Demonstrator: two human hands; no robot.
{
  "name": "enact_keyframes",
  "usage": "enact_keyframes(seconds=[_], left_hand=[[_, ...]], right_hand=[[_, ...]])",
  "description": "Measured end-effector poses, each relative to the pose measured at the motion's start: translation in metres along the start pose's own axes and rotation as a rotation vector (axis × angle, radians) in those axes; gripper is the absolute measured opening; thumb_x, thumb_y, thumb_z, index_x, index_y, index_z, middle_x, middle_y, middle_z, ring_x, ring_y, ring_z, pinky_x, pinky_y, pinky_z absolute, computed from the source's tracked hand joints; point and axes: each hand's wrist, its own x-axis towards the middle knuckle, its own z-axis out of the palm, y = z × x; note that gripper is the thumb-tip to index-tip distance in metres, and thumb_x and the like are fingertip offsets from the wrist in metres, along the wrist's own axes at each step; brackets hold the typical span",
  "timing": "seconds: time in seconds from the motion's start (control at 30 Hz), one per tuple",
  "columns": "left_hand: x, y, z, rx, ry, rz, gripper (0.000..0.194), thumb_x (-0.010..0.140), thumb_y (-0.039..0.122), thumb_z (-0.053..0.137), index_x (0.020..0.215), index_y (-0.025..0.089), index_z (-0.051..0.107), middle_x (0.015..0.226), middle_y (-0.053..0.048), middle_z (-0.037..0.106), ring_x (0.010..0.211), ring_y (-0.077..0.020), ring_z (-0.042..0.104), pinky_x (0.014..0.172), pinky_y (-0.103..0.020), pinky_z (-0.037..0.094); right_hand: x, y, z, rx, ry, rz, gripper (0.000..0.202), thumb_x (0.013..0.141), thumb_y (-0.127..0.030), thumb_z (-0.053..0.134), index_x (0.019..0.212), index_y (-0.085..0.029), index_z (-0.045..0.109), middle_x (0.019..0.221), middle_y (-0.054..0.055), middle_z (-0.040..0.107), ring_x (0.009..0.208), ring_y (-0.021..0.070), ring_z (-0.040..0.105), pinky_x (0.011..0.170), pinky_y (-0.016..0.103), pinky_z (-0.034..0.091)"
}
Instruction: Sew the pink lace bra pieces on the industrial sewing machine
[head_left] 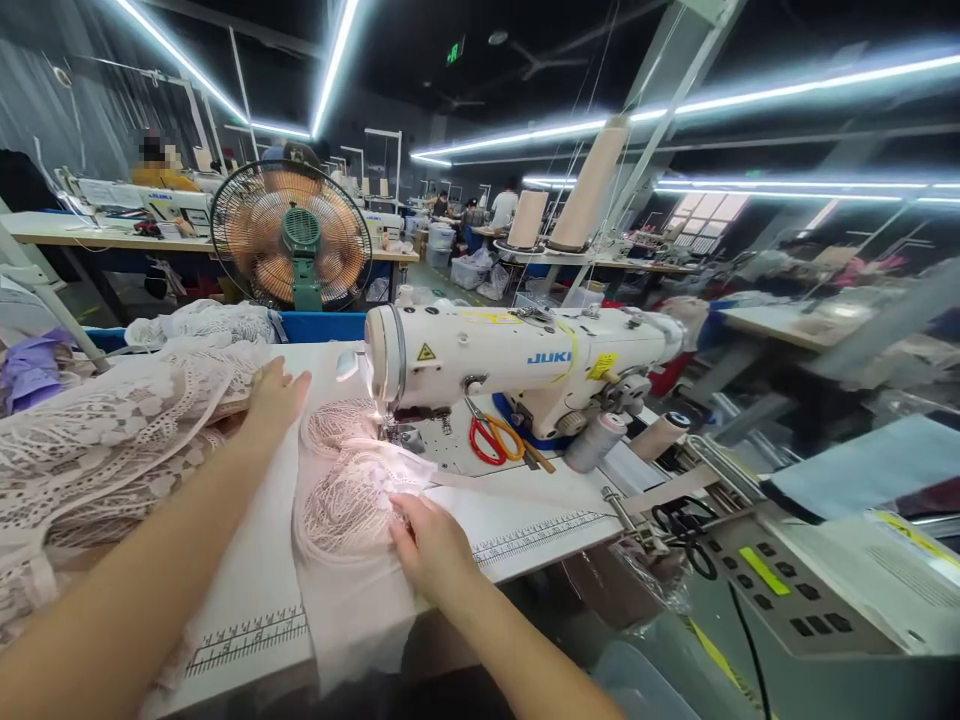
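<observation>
A pale pink lace bra (pixel 341 510) lies on the white machine table, its two cups one behind the other and its far edge close to the needle area. The lamp of the white sewing machine (pixel 465 360) lights the lace. My right hand (pixel 435 555) pinches the bra's near right edge between thumb and fingers. Over at the left, my left hand (pixel 274 405) rests beside a heap of pale lace pieces (pixel 142 430), thumb and fingers apart. Some of its fingertips are hidden, and no piece shows in its grip.
Red-and-orange-handled scissors (pixel 495 440) lie on the machine bed near a grey thread cone (pixel 596 443). Printed rulers (pixel 540 535) run along the table edge. A control box (pixel 810 590) and black scissors (pixel 686 535) are at right. Behind stands a fan (pixel 292 235).
</observation>
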Motion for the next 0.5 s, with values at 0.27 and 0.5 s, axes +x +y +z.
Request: enact_keyframes(seconds=[0.27, 0.5], left_hand=[[-0.077, 0.027, 0.036, 0.164, -0.619, 0.735, 0.023, 0.086, 0.026, 0.051, 0.102, 0.019, 0.067, 0.112, -0.008, 0.067, 0.104, -0.0243, 0.061, 0.090, -0.037, 0.050], [-0.101, 0.018, 0.027, 0.699, -0.600, 0.780, 0.047, 0.086, 0.039, 0.056, 0.122, 0.010, 0.062, 0.126, -0.020, 0.061, 0.085, -0.0294, 0.066, 0.070, -0.040, 0.051]], right_hand=[[0.006, 0.011, 0.006, -0.012, 0.029, -0.003, 0.040, 0.090, -0.017, 0.040, 0.127, -0.012, 0.055, 0.115, 0.015, 0.062, 0.102, 0.0252, 0.059, 0.088, 0.038, 0.047], [0.022, 0.010, -0.003, -0.094, -0.108, 0.077, 0.047, 0.091, -0.022, 0.043, 0.137, -0.014, 0.047, 0.113, 0.015, 0.063, 0.099, 0.0261, 0.061, 0.081, 0.036, 0.049]])
